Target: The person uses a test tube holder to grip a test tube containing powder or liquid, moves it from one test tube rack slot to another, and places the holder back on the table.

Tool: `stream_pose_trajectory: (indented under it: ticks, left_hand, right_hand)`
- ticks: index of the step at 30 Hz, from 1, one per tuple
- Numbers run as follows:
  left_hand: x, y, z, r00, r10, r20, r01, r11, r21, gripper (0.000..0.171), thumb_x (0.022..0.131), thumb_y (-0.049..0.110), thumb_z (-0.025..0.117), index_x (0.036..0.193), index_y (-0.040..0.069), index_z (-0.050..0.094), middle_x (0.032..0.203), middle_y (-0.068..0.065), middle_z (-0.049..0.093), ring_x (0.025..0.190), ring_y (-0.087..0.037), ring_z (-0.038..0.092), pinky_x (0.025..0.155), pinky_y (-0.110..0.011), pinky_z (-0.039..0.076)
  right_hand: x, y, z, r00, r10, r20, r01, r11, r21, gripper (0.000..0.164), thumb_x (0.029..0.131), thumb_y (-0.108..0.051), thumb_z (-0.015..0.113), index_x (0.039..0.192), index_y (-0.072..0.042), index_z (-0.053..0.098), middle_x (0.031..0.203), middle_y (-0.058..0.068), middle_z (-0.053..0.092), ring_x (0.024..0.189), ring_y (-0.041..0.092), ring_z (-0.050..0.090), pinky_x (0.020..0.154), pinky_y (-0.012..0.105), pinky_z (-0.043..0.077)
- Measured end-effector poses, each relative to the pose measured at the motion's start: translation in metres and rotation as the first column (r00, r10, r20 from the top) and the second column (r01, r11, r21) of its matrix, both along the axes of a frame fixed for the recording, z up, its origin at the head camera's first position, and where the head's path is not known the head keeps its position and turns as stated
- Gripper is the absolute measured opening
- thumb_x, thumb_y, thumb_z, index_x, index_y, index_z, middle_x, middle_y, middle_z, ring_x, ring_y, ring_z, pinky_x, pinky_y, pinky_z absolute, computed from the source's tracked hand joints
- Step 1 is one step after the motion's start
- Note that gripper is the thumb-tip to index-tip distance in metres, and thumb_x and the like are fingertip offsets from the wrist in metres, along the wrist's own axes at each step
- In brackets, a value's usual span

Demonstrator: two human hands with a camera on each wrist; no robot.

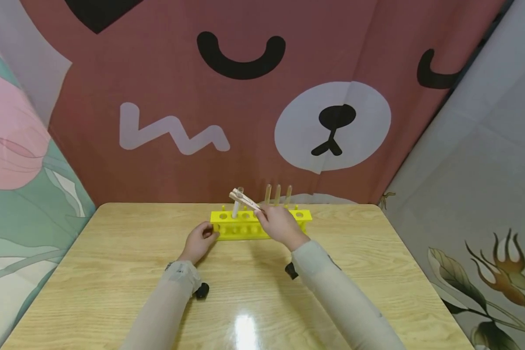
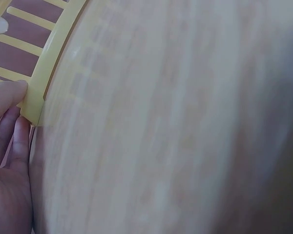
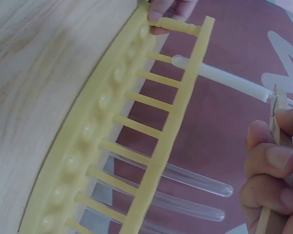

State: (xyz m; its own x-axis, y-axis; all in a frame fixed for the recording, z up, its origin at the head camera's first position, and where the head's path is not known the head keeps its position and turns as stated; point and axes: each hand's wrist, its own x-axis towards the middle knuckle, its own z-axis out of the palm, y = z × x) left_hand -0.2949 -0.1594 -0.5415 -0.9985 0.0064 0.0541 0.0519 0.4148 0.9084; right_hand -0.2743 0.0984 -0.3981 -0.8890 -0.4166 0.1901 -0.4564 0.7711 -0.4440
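Two hands work at a yellow rack (image 1: 245, 221) in the centre of the head view. Fingers of the right hand (image 1: 284, 226) curl round a wooden clamp (image 1: 245, 198), whose tips grip a whitish test tube (image 1: 236, 209) near its mouth; thumb and fingers of the left hand (image 1: 199, 240) pinch the rack's left end. The tube stands slightly tilted in a hole toward the left of the upper plate. Three clear tubes (image 1: 278, 194) rise behind the rack, right of centre, against a red-brown cloth (image 1: 170, 63). In the head view the right hand hides part of the rack and the clamp's handle. The right wrist view alone shows the whitish tube's rounded end just through the plate, well apart from the base, though its mouth is cut off at the right edge. The left wrist view gives the thumb's contact clearly; its lower right is blurred wooden tabletop (image 2: 136, 146).
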Motion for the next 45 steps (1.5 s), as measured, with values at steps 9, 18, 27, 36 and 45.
stream_pose_trajectory:
  ticks: [9, 18, 27, 36, 45]
  left_hand:
    - [-0.001, -0.001, 0.000, 1.000, -0.002, -0.009, 0.002, 1.000, -0.005, 0.027, 0.098, 0.011, 0.068, 0.121, -0.001, 0.064, 0.134, -0.021, 0.060, 0.124, -0.036, 0.056, 0.106, -0.050, 0.047]
    - [-0.003, 0.000, 0.001, 1.000, -0.012, -0.022, 0.012, 1.000, -0.012, 0.024, 0.098, 0.011, 0.068, 0.119, -0.001, 0.064, 0.132, -0.020, 0.061, 0.123, -0.035, 0.056, 0.105, -0.049, 0.048]
    - [-0.004, 0.000, 0.000, 1.000, -0.020, -0.025, 0.019, 1.000, -0.012, 0.023, 0.099, 0.012, 0.067, 0.119, 0.001, 0.064, 0.130, -0.019, 0.062, 0.123, -0.035, 0.057, 0.104, -0.050, 0.048]
    - [-0.004, -0.002, -0.002, 1.000, -0.016, -0.019, 0.015, 1.000, -0.016, 0.022, 0.098, 0.011, 0.068, 0.117, 0.000, 0.064, 0.126, -0.019, 0.063, 0.119, -0.035, 0.058, 0.102, -0.050, 0.049]
    - [-0.006, -0.001, 0.000, 0.999, -0.019, -0.028, 0.018, 1.000, -0.022, 0.023, 0.098, 0.011, 0.068, 0.118, 0.000, 0.065, 0.126, -0.020, 0.063, 0.118, -0.034, 0.059, 0.102, -0.049, 0.050]
  right_hand:
    - [-0.002, 0.006, 0.011, 1.000, -0.008, 0.000, 0.008, 0.999, -0.042, 0.028, 0.109, -0.027, 0.049, 0.101, -0.005, 0.064, 0.057, -0.001, 0.041, 0.041, 0.011, 0.030, 0.040, 0.024, 0.027]
    - [-0.003, 0.006, 0.019, 0.999, 0.013, -0.036, -0.018, 0.991, -0.134, 0.028, 0.109, -0.026, 0.049, 0.101, -0.004, 0.064, 0.056, -0.001, 0.039, 0.041, 0.011, 0.028, 0.040, 0.024, 0.026]
    - [-0.003, -0.001, 0.016, 0.999, 0.029, -0.036, -0.034, 0.990, -0.140, 0.025, 0.108, -0.024, 0.051, 0.099, -0.004, 0.064, 0.058, 0.000, 0.045, 0.040, 0.012, 0.030, 0.039, 0.024, 0.028]
    - [-0.004, -0.010, 0.008, 0.998, 0.055, -0.042, -0.060, 0.988, -0.139, 0.025, 0.108, -0.024, 0.052, 0.100, -0.004, 0.064, 0.056, -0.002, 0.040, 0.041, 0.010, 0.030, 0.040, 0.023, 0.029]
    - [-0.005, -0.015, 0.005, 0.998, 0.056, -0.034, -0.058, 0.995, -0.078, 0.026, 0.108, -0.025, 0.051, 0.098, -0.005, 0.063, 0.058, -0.001, 0.041, 0.043, 0.011, 0.031, 0.043, 0.024, 0.030]
